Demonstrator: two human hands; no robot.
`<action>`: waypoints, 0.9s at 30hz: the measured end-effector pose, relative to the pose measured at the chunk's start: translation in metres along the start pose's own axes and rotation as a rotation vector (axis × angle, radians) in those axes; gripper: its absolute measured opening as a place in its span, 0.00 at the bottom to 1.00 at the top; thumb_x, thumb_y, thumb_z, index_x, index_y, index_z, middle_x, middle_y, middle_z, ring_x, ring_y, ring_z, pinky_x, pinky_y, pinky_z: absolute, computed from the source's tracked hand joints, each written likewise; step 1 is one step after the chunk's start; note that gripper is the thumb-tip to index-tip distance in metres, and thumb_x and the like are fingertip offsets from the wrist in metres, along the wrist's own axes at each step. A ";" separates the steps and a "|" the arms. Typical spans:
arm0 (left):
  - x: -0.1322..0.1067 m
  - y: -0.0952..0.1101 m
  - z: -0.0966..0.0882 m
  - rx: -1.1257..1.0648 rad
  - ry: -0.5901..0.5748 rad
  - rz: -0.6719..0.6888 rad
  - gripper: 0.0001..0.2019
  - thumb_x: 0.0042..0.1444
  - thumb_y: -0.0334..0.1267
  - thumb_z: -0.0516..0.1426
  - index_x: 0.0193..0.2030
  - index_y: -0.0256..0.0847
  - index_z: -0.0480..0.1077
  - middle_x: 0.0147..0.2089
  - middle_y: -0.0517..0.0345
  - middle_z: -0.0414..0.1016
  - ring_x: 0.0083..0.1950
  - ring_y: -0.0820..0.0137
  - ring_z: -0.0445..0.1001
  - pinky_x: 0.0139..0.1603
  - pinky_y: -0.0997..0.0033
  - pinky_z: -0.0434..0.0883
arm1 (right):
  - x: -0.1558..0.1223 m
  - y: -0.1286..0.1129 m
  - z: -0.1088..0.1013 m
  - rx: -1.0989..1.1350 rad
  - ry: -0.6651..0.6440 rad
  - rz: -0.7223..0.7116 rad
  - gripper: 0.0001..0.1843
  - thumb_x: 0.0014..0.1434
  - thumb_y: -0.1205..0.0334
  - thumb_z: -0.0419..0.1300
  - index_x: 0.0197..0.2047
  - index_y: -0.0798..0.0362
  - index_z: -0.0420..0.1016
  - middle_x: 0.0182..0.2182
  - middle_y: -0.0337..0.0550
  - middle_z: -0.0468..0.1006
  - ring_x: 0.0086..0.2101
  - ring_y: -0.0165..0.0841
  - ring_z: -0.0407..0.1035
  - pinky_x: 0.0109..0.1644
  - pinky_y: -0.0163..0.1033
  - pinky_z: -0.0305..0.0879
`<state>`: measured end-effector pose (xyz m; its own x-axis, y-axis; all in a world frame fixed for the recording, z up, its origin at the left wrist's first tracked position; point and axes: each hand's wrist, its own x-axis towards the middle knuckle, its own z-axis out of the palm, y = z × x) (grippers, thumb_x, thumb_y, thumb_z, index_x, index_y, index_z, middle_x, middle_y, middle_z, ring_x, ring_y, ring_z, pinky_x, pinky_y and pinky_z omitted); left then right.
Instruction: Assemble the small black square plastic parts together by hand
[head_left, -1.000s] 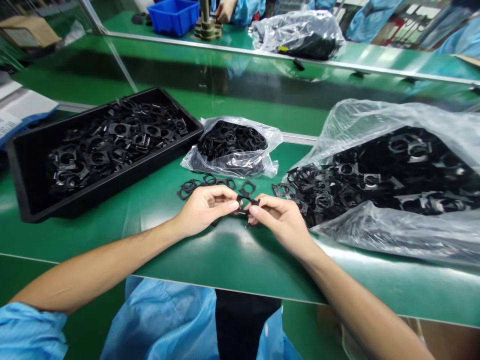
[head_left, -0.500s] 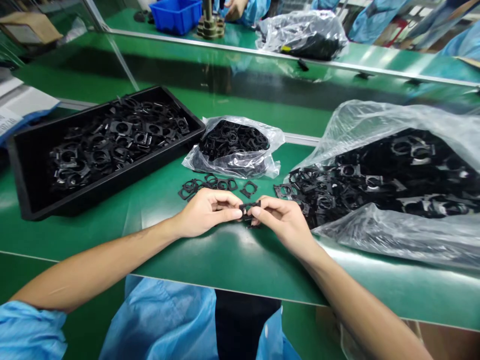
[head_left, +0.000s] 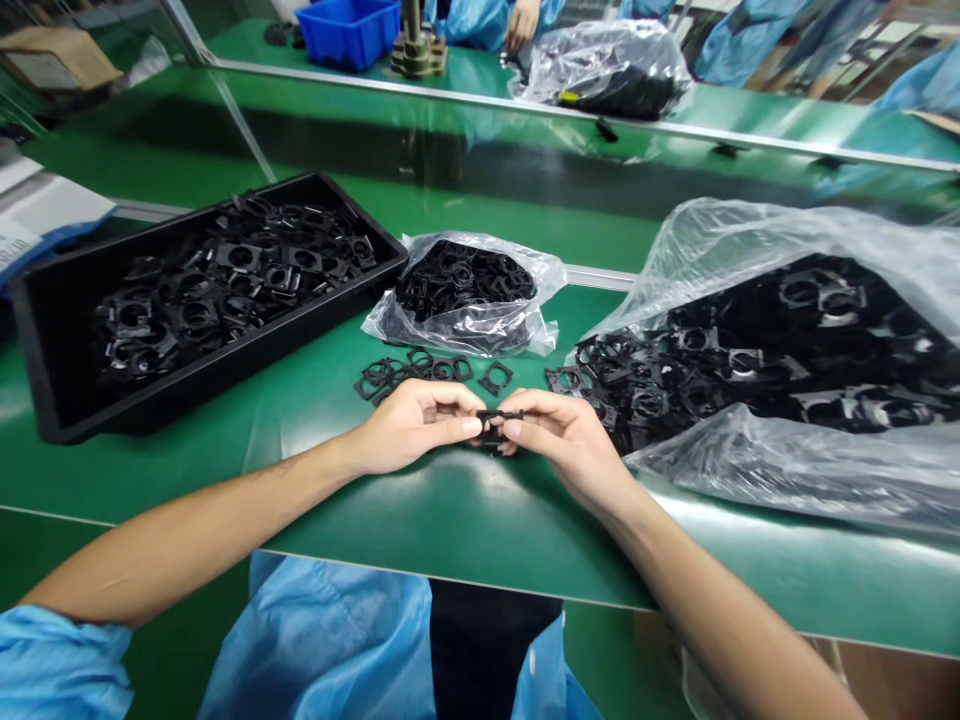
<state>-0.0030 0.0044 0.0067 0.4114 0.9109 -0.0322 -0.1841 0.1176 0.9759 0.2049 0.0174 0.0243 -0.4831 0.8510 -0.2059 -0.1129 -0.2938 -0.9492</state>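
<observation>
Frame centre: left hand (head_left: 416, 425) and right hand (head_left: 566, 437) pinch black part (head_left: 498, 414), apparently manipulating it; next move likely requires steady alignment.

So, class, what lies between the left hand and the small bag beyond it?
Loose black frames on the green table, in the head view.

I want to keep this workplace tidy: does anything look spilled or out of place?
Perhaps spilled: black frames lie outside the large plastic bag, and loose black rings before the small plastic bag. Both could be deliberate.
</observation>
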 end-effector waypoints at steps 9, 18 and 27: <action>0.003 -0.001 0.002 -0.065 0.077 -0.005 0.14 0.51 0.44 0.71 0.34 0.35 0.78 0.31 0.56 0.81 0.33 0.70 0.79 0.39 0.72 0.77 | 0.001 0.001 0.001 -0.032 0.079 -0.004 0.17 0.47 0.51 0.78 0.31 0.54 0.82 0.26 0.40 0.81 0.26 0.30 0.73 0.34 0.36 0.74; 0.004 -0.005 0.002 -0.103 0.125 -0.011 0.15 0.51 0.44 0.71 0.37 0.35 0.79 0.35 0.54 0.82 0.35 0.69 0.81 0.40 0.71 0.79 | 0.002 -0.001 0.001 -0.063 0.080 0.012 0.19 0.45 0.48 0.78 0.32 0.54 0.82 0.23 0.39 0.79 0.25 0.28 0.71 0.33 0.36 0.71; 0.005 -0.006 0.000 -0.005 0.169 -0.005 0.14 0.49 0.43 0.71 0.38 0.35 0.79 0.35 0.55 0.82 0.35 0.71 0.79 0.41 0.72 0.78 | 0.003 -0.001 0.004 -0.104 0.177 -0.030 0.23 0.43 0.46 0.78 0.33 0.54 0.81 0.23 0.38 0.79 0.24 0.29 0.70 0.32 0.37 0.73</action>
<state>0.0004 0.0084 0.0002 0.2562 0.9638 -0.0736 -0.1869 0.1241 0.9745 0.2002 0.0188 0.0260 -0.3201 0.9245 -0.2070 -0.0307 -0.2284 -0.9731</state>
